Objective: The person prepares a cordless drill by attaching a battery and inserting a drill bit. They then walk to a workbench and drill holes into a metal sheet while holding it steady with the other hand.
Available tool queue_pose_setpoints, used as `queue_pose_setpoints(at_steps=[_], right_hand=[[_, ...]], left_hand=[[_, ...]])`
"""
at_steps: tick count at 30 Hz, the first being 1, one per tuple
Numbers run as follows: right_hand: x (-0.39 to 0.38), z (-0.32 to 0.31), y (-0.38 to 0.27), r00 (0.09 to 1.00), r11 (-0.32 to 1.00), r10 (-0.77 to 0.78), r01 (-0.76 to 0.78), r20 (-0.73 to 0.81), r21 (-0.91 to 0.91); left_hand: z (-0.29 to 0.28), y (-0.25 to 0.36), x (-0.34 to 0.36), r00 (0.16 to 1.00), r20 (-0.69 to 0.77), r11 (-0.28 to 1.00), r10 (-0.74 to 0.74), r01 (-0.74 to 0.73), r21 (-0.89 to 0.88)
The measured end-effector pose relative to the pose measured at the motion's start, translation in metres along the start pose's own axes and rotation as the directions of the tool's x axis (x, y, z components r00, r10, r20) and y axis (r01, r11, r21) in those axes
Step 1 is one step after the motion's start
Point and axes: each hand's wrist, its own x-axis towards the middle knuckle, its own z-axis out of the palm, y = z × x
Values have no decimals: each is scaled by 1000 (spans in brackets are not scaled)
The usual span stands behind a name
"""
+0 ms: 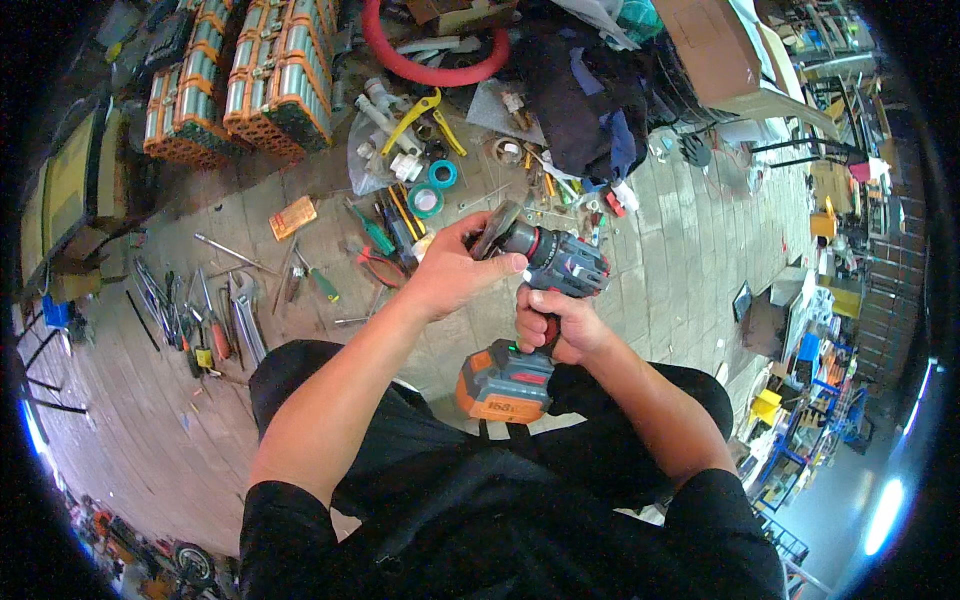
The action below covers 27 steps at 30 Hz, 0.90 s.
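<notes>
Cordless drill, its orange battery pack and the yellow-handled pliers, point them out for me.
Cordless drill point(565, 262): head view, on its grey motor body.
Orange battery pack point(500, 390): head view, on its orange side.
Yellow-handled pliers point(418, 112): head view, on one yellow handle.

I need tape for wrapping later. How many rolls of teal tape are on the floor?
2: one teal tape roll and a second roll just below-left of it, both beyond the left hand. Others may hide under clutter.
</notes>
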Motion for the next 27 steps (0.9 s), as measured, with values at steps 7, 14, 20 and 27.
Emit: queue_pose_setpoints(at_steps=[7,14,20,27], right_hand=[[2,0,-3,1000,998,-17,17,-5,-57],[3,1,-3,1000,997,-26,26,-3,-71],[6,-8,-2,996,976,-92,93,13,-195],[7,-11,-9,996,950,-91,80,-21,-303]], left_hand=[[4,12,-7,1000,30,1000,0,0,2],[0,5,-4,999,19,997,46,-47,61],[-4,0,1,998,45,997,54,-57,61],[-5,7,0,998,50,999,-29,28,31]])
